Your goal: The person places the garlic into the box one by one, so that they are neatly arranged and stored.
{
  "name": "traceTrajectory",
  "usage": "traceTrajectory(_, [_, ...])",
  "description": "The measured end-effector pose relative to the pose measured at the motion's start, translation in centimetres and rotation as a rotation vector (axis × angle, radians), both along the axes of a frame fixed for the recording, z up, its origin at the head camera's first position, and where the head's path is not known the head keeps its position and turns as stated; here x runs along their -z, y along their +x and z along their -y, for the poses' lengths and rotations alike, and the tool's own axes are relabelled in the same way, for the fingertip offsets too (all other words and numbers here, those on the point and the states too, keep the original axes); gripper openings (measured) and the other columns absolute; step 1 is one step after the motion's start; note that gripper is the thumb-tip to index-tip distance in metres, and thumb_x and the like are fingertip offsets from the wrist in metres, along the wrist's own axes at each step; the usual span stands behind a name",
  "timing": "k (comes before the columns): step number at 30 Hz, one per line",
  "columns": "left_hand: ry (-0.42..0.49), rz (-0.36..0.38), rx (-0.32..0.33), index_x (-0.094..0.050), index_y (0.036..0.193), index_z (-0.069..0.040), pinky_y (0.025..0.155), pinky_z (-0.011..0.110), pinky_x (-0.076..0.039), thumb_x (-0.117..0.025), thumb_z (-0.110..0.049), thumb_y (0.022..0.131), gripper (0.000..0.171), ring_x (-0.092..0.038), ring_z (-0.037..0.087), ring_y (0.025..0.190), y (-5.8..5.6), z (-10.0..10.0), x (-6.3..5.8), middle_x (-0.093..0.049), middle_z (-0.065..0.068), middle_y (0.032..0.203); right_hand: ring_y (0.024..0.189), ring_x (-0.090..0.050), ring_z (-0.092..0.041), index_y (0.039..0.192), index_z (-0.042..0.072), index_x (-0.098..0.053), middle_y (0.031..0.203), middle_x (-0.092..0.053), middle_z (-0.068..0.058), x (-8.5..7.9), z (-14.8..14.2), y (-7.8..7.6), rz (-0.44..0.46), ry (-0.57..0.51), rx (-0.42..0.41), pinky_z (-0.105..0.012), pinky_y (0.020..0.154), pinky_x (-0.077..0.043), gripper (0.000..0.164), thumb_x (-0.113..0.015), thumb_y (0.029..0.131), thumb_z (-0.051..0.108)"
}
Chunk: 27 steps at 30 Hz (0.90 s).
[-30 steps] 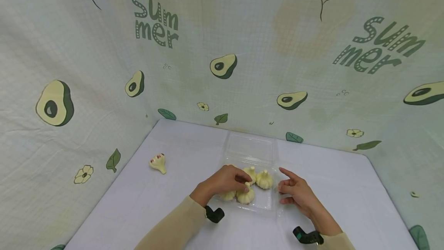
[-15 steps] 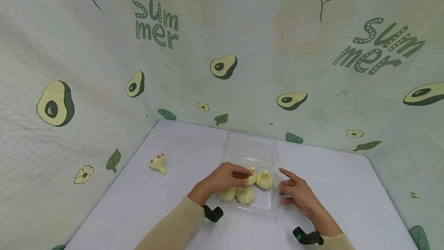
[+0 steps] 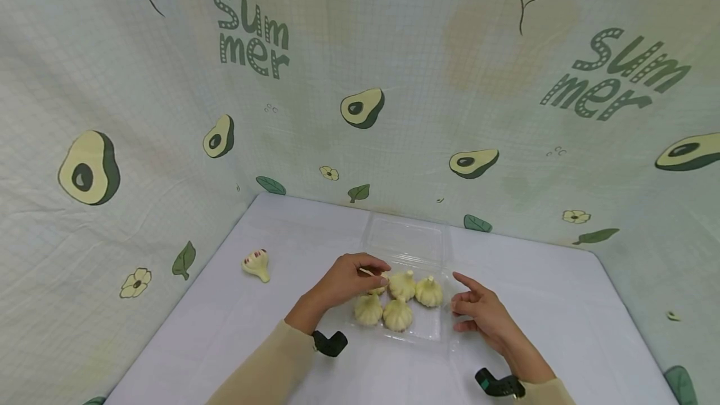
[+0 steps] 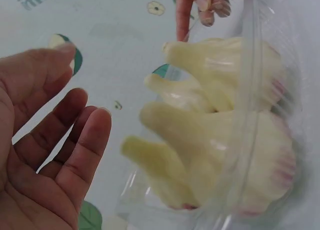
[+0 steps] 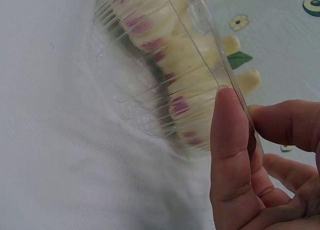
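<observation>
A clear plastic clamshell box lies open in the head view, with several pale garlic bulbs in its base. My left hand is over the base's left side, partly hiding the back-left bulb. In the left wrist view, its fingers are loosely bent and hold nothing, a gap away from the bulbs. At the box's right edge is my right hand. The right wrist view has its thumb and finger pinching the rim of the box. Purple marks show on the bulbs' undersides through the ribbed wall.
Another garlic bulb lies on its side on the white tabletop, well left of the box. The transparent lid is folded back toward a cloth wall printed with avocados. A black wrist camera is strapped on each arm.
My left hand has let go of the front-middle garlic bulb's stem and moved up and left, uncovering more bulbs. The right hand stays at the box's edge.
</observation>
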State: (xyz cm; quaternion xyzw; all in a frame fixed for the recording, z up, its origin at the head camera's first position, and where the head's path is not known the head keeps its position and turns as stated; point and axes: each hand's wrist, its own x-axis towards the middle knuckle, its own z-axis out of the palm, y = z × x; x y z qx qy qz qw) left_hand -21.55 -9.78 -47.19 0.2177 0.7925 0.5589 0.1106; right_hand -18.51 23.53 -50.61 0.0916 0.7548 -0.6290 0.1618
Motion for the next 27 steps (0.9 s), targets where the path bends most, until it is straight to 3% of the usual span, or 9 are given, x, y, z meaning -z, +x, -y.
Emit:
traceTrajectory(8, [-0.001,-0.093,-0.147,-0.078,0.122,-0.015,0.09,0.027,-0.06,-0.079,-0.022,0.097,0.026,-0.069,0.017,0.109,-0.4,3.7,-1.2,-0.075,0.0,0.119,0.092,-0.065,-0.022,0.165,0.012,-0.033,0.107,-0.062,-0.011,0.0,0.0,-0.1,0.001,0.005,0.005,-0.036,0.066,-0.064,0.079,-0.068,0.096,-0.001])
traceTrajectory(16, [-0.032,-0.086,-0.293,-0.077,0.124,-0.015,0.091,0.029,-0.06,-0.08,-0.021,0.096,0.028,-0.07,0.021,0.112,-1.3,8.4,-1.6,-0.075,0.004,0.124,0.091,-0.065,-0.022,0.165,0.012,-0.034,0.106,-0.062,-0.011,0.2,0.0,0.0,0.007,0.019,0.011,-0.036,0.065,-0.064,0.081,-0.07,0.094,-0.001])
traceTrajectory(27, [-0.076,-0.11,-0.418,-0.076,0.127,-0.011,0.09,0.023,-0.057,-0.079,-0.027,0.098,0.033,-0.07,0.026,0.116,-1.1,13.1,-1.5,-0.075,0.007,0.124,0.09,-0.065,-0.022,0.165,0.01,-0.033,0.108,-0.061,-0.012,-0.2,0.0,-0.1,0.004,0.011,-0.017,-0.036,0.066,-0.064,0.081,-0.069,0.094,-0.005])
